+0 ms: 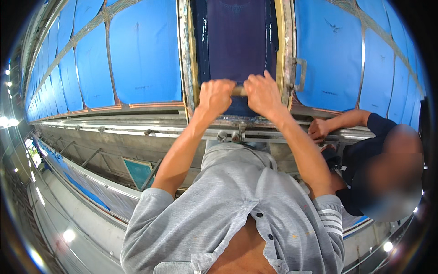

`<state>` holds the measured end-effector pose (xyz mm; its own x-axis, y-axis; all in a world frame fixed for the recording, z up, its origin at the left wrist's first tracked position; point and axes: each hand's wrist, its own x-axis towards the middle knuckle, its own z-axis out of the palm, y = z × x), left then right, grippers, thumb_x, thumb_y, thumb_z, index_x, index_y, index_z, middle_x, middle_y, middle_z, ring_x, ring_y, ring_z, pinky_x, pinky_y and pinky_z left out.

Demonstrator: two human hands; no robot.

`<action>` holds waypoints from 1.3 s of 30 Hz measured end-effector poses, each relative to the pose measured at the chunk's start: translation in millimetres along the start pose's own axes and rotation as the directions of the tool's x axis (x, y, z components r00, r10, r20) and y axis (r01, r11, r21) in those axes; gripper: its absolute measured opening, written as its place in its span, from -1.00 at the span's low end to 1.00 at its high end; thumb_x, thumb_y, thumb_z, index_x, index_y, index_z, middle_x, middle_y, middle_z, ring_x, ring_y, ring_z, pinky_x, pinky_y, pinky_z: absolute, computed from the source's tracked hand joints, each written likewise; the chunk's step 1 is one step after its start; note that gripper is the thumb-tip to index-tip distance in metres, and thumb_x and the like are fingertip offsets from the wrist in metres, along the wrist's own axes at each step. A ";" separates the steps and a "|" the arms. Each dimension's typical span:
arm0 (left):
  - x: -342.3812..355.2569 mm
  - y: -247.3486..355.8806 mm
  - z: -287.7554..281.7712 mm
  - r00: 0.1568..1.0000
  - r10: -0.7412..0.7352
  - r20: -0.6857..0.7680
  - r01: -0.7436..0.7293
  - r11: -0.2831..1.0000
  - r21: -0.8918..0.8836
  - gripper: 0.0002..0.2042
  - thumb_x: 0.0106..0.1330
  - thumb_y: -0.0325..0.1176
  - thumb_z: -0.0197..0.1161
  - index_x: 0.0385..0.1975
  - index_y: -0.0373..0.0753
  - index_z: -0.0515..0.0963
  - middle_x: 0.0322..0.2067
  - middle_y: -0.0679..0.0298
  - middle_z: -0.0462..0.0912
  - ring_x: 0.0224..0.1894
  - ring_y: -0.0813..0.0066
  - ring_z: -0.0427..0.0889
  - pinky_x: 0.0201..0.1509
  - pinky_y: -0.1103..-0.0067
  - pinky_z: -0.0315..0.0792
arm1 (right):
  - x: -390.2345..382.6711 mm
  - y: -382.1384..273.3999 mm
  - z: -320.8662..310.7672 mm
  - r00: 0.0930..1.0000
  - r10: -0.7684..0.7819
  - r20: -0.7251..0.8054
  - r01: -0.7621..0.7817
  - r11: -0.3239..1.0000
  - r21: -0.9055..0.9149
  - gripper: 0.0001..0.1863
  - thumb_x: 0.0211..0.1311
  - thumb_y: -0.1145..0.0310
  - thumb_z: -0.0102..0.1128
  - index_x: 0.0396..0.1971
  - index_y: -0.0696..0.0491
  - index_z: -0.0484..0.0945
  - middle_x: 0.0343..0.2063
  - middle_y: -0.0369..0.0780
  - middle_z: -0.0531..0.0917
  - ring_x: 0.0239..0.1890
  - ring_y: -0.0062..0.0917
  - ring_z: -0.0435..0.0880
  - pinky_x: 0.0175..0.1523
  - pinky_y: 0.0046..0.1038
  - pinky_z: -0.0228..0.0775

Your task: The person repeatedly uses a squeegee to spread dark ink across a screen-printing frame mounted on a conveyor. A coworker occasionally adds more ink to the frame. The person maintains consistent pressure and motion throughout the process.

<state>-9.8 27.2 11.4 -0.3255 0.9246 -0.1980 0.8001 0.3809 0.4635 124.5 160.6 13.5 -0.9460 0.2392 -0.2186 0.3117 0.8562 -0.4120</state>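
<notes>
My left hand (pixel 216 97) and my right hand (pixel 263 95) are both wrapped round the wooden handle of a squeegee (pixel 239 91), side by side with a small gap between them. Most of the handle is hidden under my fingers, and its blade does not show. The squeegee is at the near end of a screen printing frame (pixel 286 50), inside its side rails. Dark purple-blue mesh (pixel 236 45) fills the frame, with glossy dark ink along both long sides. A metal handle (pixel 300 74) sticks out from the frame's right side.
Blue fabric panels (pixel 143 50) lie along the long table on both sides of the frame. A metal rail (pixel 178 133) runs along the table's near edge. Close on my right, a co-worker in a dark shirt (pixel 360 160) has a hand by the rail. A teal-meshed frame (pixel 139 173) leans at lower left.
</notes>
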 end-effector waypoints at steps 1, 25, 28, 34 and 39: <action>-21.4 6.4 8.3 1.000 0.015 -0.011 -0.015 0.999 -0.038 -0.73 0.05 -0.53 0.20 -0.26 -0.17 0.73 -0.34 0.11 0.75 -0.33 0.05 0.73 -0.28 0.26 0.58 | -19.9 -10.9 8.0 1.000 0.012 0.027 -0.012 1.000 0.002 -0.87 0.03 0.47 0.18 -0.40 0.08 0.66 -0.33 -0.17 0.63 -0.15 -0.29 0.67 0.30 0.05 0.31; -147.9 -32.7 -23.8 0.999 -0.017 -0.051 0.008 0.986 -0.167 -0.67 -0.09 -0.56 0.27 -0.23 -0.23 0.67 -0.27 0.19 0.74 -0.17 0.14 0.73 -0.17 0.30 0.59 | 0.8 59.5 1.7 0.410 0.852 -0.326 -0.172 0.423 0.890 -0.76 0.28 0.32 0.27 -0.23 0.20 0.70 -0.56 -0.36 0.56 -0.56 -0.71 0.44 -0.46 -0.59 0.25; -159.4 -101.4 -43.1 0.987 0.047 -0.152 -0.064 0.992 -0.107 -0.85 -0.06 -0.54 0.22 -0.44 -0.21 0.60 -0.39 0.13 0.70 -0.30 0.09 0.73 -0.26 0.24 0.58 | 53.2 -2.1 23.3 0.413 0.857 -0.308 -0.193 0.413 0.890 -0.77 0.29 0.33 0.25 -0.25 0.19 0.71 -0.48 -0.30 0.65 -0.49 -0.66 0.53 -0.39 -0.55 0.37; -202.6 -220.6 -97.4 0.998 -0.038 -0.056 0.035 0.998 -0.043 -0.63 0.03 -0.56 0.23 -0.14 -0.11 0.73 -0.17 0.22 0.77 -0.18 0.16 0.75 -0.15 0.33 0.61 | 147.1 -102.7 94.8 0.491 0.721 -0.488 -0.224 0.646 0.730 -0.76 0.20 0.28 0.22 -0.34 0.15 0.72 -0.37 -0.01 0.73 -0.29 -0.17 0.72 -0.15 -0.23 0.50; -198.8 -233.8 -138.3 0.995 -0.091 0.048 0.091 0.996 -0.017 -0.58 0.01 -0.62 0.17 -0.11 -0.11 0.72 -0.13 0.19 0.76 -0.12 0.13 0.73 -0.08 0.31 0.59 | 162.4 -123.9 81.7 0.461 0.798 -0.388 -0.263 0.541 0.799 -0.72 0.24 0.27 0.25 -0.33 0.22 0.70 -0.57 -0.12 0.68 -0.49 -0.47 0.63 -0.32 -0.35 0.41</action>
<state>-201.8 -244.6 61.8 -0.3718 0.8849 -0.2807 0.7581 0.4639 0.4583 -60.5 56.0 -43.1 -0.2222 0.9712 -0.0861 0.4885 0.0344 -0.8719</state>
